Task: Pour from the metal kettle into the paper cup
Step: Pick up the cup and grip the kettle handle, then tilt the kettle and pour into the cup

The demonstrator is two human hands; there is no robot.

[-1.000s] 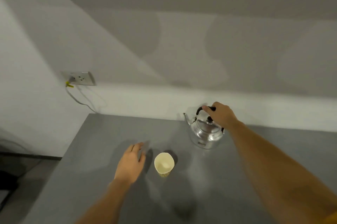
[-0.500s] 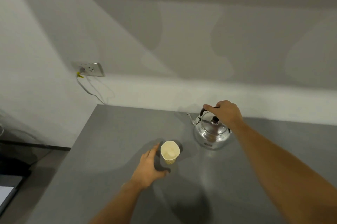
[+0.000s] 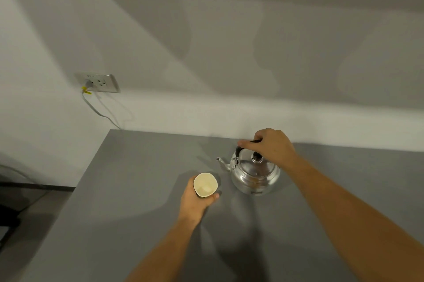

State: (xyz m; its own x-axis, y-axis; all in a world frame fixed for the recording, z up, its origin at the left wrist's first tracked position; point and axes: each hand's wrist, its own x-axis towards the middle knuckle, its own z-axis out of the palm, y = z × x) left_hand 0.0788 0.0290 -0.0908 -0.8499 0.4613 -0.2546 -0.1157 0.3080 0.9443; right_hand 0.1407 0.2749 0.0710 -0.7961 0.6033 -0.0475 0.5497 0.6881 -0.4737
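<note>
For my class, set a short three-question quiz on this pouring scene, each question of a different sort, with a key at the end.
1. True or false: the right hand is closed on the black handle of the metal kettle.
2. Multiple choice: the paper cup is A) lying on its side, B) upright in the left hand, C) standing alone on the grey table.
3. Fill in: the kettle's spout points toward the person's ____ side.

Key: 1 true. 2 B. 3 left.
</note>
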